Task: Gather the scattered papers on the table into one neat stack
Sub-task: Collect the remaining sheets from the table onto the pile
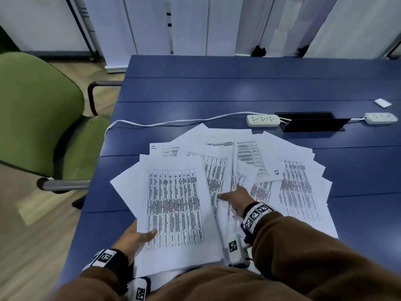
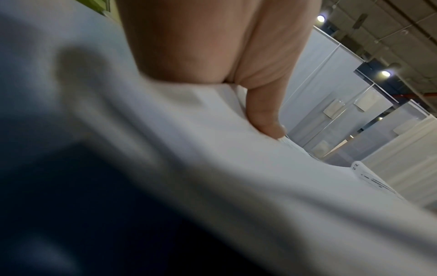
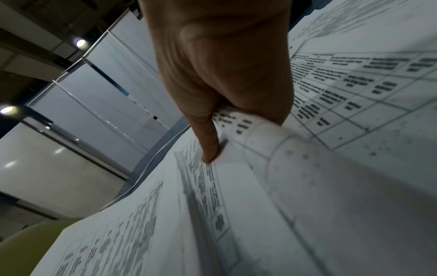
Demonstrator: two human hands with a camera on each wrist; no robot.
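on blue table [image 1: 217, 90]: fanned papers [image 1: 299, 187], count unclear; two hands apart, left hand [image 1: 138, 236], right hand [image 1: 235, 197], each pinching sheets

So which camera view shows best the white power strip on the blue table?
The head view: the white power strip lies whole beyond the papers, cord attached. The right wrist view shows only a thin cord past the sheets; the left wrist view shows none of it.

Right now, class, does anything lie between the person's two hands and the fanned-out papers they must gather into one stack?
Nothing visible does. The left hand already holds the near sheets, thumb on top, and the right hand pinches sheets in the middle of the papers. The power strip and its cable lie beyond the fan, on the blue table.
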